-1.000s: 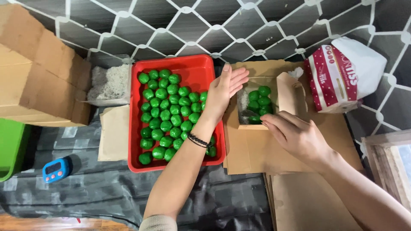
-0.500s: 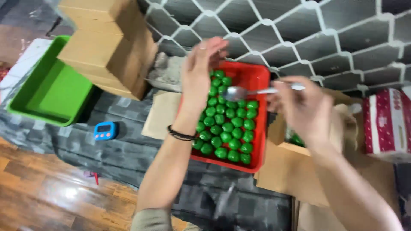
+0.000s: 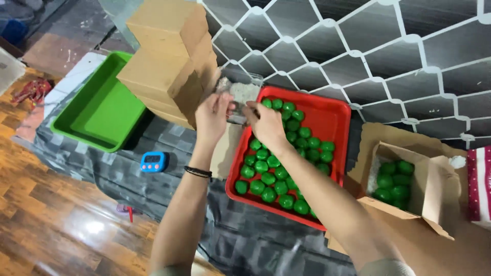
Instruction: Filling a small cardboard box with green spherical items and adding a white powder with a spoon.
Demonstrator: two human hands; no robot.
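Observation:
My left hand (image 3: pixel 212 115) is curled on the near left edge of a clear plastic container (image 3: pixel 241 91) of white shreds, which stands at the far left corner of the red tray (image 3: pixel 327 115). My right hand (image 3: pixel 266 125) meets the same container from the right with its fingers pinched together; what they hold is hidden. Many green balls (image 3: pixel 279 174) fill the tray under my right forearm. To the right, an open cardboard box (image 3: pixel 434 194) holds several more green balls (image 3: pixel 394 181).
A tall stack of cardboard boxes (image 3: pixel 169 61) rises just left of my hands. Beyond it lies a green tray (image 3: pixel 102 107). A small blue timer (image 3: pixel 153 161) sits on the grey cloth. A red-and-white bag (image 3: pixel 481 184) is at the right edge. Wood floor lies at lower left.
The view has swung left. My hands left the open box and came together at the clear container. The spoon seen in my right hand half a second ago is out of sight.

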